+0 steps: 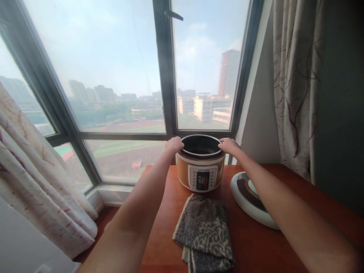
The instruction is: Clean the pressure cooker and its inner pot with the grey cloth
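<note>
An orange and white electric pressure cooker stands open at the far end of a red-brown wooden table, its dark inner pot showing. My left hand grips the left side of the pot's rim. My right hand grips the right side of the rim. The cooker's control panel faces me.
The cooker's white lid lies upside down on the table at the right, partly behind my right forearm. A folded grey patterned towel lies in front of the cooker. A large window is behind; curtains hang at both sides.
</note>
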A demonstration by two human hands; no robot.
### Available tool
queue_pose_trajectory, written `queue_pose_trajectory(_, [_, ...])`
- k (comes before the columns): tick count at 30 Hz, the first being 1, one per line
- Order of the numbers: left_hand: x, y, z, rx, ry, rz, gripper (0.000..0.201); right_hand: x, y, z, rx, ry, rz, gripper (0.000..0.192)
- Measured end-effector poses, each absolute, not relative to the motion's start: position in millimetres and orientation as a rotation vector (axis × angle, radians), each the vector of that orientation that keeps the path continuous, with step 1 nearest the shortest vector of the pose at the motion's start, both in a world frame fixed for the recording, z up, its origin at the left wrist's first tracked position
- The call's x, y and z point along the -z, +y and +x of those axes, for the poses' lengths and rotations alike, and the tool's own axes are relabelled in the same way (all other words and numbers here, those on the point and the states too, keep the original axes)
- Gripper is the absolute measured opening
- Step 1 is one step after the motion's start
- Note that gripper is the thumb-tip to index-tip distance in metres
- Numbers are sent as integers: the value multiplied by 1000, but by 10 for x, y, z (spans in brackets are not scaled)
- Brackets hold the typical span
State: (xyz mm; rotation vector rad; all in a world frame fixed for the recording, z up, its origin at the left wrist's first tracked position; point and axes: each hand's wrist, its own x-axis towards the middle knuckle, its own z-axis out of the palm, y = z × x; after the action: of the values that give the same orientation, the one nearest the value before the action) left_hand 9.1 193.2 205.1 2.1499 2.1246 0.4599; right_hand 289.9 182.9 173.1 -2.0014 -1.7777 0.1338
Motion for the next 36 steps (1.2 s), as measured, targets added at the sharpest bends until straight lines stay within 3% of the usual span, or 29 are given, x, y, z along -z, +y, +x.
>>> queue_pose_trajectory(12, [-2128, 1690, 149, -346, 2135, 2185, 25, -1783, 1623, 2880, -129, -1812, -2026, 44])
queue_pose_trajectory(20, [-2114, 1714, 144, -293, 2127, 2169, 21, -1701, 1673, 2898, -151, -1743, -2005, 52])
queue_pose_trajectory(23, [-2083, 1738, 134, -288, 2127, 2144, 28, -1666, 1683, 2908, -153, -1715, -1980, 52])
queue_pose_trajectory(30, [-1928, 1813, 30, -428, 2051, 2141, 34, -1571, 1674, 2928, -142, -1616, -1892, 49])
queue_pose_trajectory(36, [-1814, 1785, -17, -632, 2049, 2110, 27, -1417, 1439, 2949, -116, -1552, -1691, 51])
